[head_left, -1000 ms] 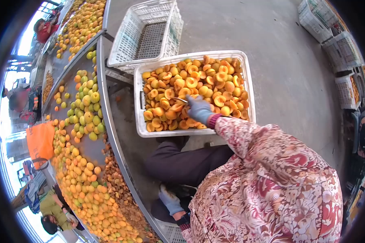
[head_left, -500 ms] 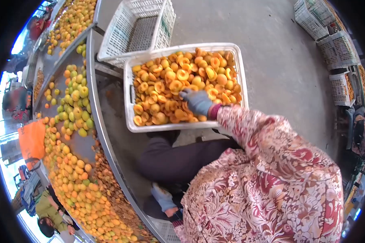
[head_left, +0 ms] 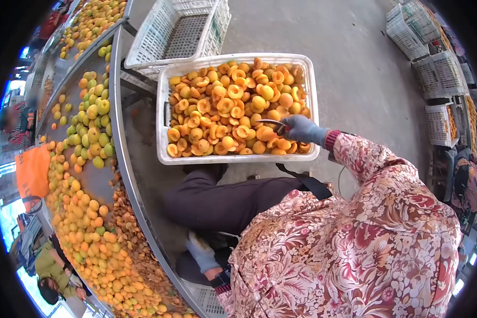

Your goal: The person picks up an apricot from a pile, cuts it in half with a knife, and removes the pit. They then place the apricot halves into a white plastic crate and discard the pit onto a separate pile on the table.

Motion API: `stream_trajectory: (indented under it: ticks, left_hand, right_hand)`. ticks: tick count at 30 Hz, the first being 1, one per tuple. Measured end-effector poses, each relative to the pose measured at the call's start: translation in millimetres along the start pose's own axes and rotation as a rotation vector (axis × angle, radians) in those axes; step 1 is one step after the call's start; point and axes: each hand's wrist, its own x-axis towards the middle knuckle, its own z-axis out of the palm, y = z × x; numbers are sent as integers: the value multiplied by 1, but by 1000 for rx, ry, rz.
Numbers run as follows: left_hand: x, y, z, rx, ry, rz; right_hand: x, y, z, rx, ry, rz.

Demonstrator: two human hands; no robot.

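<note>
My right hand [head_left: 302, 130], in a grey-blue glove, is closed on a small curved knife [head_left: 271, 123] over the right front part of a white crate [head_left: 238, 161]. Halved orange apricots [head_left: 225, 105] fill that crate, cut faces and skins mixed. Low beside my dark-trousered leg, my left hand [head_left: 202, 254] wears a similar glove; its fingers are blurred and partly hidden, so what it holds is unclear.
A metal sorting table [head_left: 102, 186] on the left carries whole orange and green apricots and a strip of brown scraps. Behind the full crate stands an empty white crate [head_left: 188, 37]. Stacked crates [head_left: 440, 74] line the right side. A person [head_left: 58, 270] is at lower left.
My right hand has moved right from the middle of the fruit, and the knife now shows. The view has shifted slightly, and my left hand appears a little further left.
</note>
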Motion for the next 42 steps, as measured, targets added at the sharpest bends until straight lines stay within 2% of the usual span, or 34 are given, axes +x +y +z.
stream_trajectory:
  ticks: [2, 3, 5, 7, 8, 10, 11, 13, 15, 17, 19, 23, 25, 27, 29, 31, 32, 33, 34, 35, 37, 39, 41, 42]
  left_hand:
    - [1, 2, 2, 12, -12, -20]
    - [1, 6, 3, -2, 21, 26]
    - [0, 3, 0, -10, 49, 82]
    - [-1, -7, 4, -40, -1, -86]
    - [0, -1, 4, -41, 5, -85]
    - [-2, 15, 0, -27, 55, -25]
    - [-1, 5, 2, -22, 60, -22]
    - [0, -23, 12, -148, 36, -77]
    - [4, -1, 9, -240, 62, -68]
    - [4, 26, 3, -326, 99, -69]
    - [5, 43, 0, -428, 118, -67]
    - [14, 56, 0, -398, 188, -23]
    - [13, 56, -1, -612, 149, -258]
    - [14, 51, 1, -666, 158, -273]
    - [17, 37, 9, -722, 160, -282]
    - [22, 22, 16, -964, 168, -391]
    - [22, 20, 15, -960, 172, -391]
    - [20, 18, 13, -604, 135, -208]
    - [20, 18, 10, -246, 95, -28]
    - [22, 28, 3, -243, 98, -29]
    - [26, 47, -5, -208, 136, 130]
    - [24, 49, -5, -209, 126, 115]
    - [23, 52, -6, -207, 112, 105]
    - [23, 56, -6, -493, 84, -137]
  right_hand:
    - [-3, -8, 3, -171, -50, 3]
    - [-25, -55, 1, -424, -102, 102]
    - [-15, -50, 19, -497, -20, 25]
    - [2, -60, 38, -284, 207, -46]
    - [13, -66, 46, -126, 231, -1]
    - [36, -69, 64, -160, 208, 73]
    - [41, -75, 71, -182, 171, 107]
    - [49, -66, 99, -344, 111, -76]
    - [49, -75, 113, -264, 74, -144]
    - [62, -95, 124, -104, 192, -106]
    - [87, -118, 126, -1, 278, -172]
    - [152, -144, 124, 21, 335, 25]
    - [174, -151, 130, 93, 294, 17]
    - [191, -159, 134, -65, 461, 15]
    - [195, -168, 136, -90, 447, -51]
    - [194, -183, 139, 189, 143, -94]
    - [202, -188, 146, 223, 138, -31]
    - [201, -188, 150, 227, 133, -32]
    - [197, -189, 154, 441, 116, -23]
    - [193, -189, 156, 651, 99, -15]
    - [179, -187, 146, 567, 68, -14]
    - [145, -179, 138, 662, 179, 67]
    - [121, -150, 134, 463, 211, -36]
    - [113, -127, 136, 321, 181, -17]
